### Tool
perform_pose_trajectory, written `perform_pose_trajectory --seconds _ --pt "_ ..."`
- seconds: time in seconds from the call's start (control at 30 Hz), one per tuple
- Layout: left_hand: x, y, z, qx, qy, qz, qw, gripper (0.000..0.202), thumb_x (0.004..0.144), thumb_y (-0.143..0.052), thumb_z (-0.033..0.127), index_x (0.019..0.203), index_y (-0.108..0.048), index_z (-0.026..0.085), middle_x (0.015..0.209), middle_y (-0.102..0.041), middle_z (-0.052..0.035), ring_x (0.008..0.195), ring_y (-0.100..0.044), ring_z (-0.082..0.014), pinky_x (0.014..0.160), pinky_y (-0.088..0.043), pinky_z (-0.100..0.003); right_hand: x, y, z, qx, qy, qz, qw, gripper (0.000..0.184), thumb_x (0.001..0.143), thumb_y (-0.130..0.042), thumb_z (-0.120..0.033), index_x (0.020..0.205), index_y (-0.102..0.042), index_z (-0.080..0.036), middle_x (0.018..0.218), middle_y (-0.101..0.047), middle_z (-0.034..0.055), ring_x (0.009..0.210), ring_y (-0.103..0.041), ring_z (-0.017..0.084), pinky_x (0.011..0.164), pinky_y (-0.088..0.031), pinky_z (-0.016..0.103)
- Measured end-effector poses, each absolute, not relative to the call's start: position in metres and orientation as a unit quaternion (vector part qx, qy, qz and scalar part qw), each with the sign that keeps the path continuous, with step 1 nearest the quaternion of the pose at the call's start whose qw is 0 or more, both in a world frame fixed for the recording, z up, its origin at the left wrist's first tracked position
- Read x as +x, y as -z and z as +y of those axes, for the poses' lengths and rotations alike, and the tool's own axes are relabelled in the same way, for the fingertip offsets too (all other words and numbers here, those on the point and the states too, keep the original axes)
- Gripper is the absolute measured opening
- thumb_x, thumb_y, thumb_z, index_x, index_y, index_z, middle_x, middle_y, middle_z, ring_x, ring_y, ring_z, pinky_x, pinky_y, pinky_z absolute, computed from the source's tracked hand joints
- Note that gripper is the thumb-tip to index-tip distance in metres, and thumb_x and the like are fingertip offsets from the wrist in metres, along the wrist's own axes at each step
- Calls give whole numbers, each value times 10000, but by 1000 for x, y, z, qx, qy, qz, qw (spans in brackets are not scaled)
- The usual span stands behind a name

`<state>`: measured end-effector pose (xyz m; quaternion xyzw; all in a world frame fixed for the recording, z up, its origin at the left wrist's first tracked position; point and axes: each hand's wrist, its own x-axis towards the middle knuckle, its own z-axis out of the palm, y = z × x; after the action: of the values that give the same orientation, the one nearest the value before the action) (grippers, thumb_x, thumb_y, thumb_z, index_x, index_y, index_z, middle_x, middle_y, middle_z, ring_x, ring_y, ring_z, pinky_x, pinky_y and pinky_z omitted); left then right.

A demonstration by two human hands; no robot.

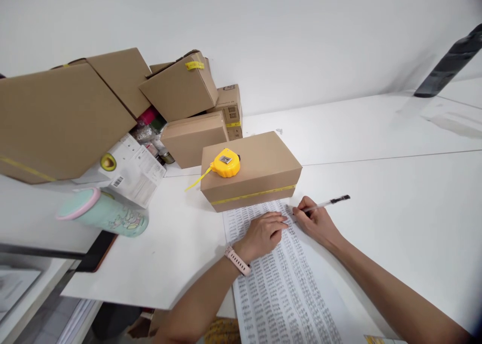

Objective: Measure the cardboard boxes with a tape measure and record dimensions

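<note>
My right hand (316, 222) is closed around a pen (327, 204) with a clear barrel and a dark end. Its tip is hidden near the fingers, at the right side of a printed sheet (276, 294) covered in rows of small text. My left hand (265, 233) lies on this sheet, fingers stretched toward the pen; it holds nothing I can see. A pink watch band (237, 261) circles that wrist. Just beyond the hands, a closed cardboard box (259, 158) stands over the sheet's far edge. On top sits a yellow tape measure (226, 163) with a short length of tape out.
Several cardboard boxes (181, 90) are piled at the back left against the wall. A mint green tumbler (113, 213) stands on the left, before a white carton (131, 170) with an avocado picture. At the far right is a dark bottle (448, 65) on the white table (395, 183).
</note>
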<state>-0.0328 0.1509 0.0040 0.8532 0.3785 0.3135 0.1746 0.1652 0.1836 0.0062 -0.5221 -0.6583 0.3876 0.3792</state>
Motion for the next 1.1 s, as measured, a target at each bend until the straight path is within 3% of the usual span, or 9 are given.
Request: perform_pose_trajectory --seconds 0.63,1.1 --pt "-34 -7 150 862 -297 366 186 303 849 -512 79 1047 -735 134 1214 -703 -103 1206 -590 -226 1064 -489 -387 166 0 185 -515 -379 -669 379 263 885 -545 -398 708 -434 -238 569 -420 -56 516 -378 122 490 -300 268" --pt "-33 -9 149 860 -289 371 197 319 850 -502 89 1061 -725 179 1224 -698 -83 1216 -586 -225 1054 -494 -424 166 1 186 -505 -378 -677 378 271 889 -554 -398 704 -442 -235 568 -424 -51 517 -378 122 491 -306 270"
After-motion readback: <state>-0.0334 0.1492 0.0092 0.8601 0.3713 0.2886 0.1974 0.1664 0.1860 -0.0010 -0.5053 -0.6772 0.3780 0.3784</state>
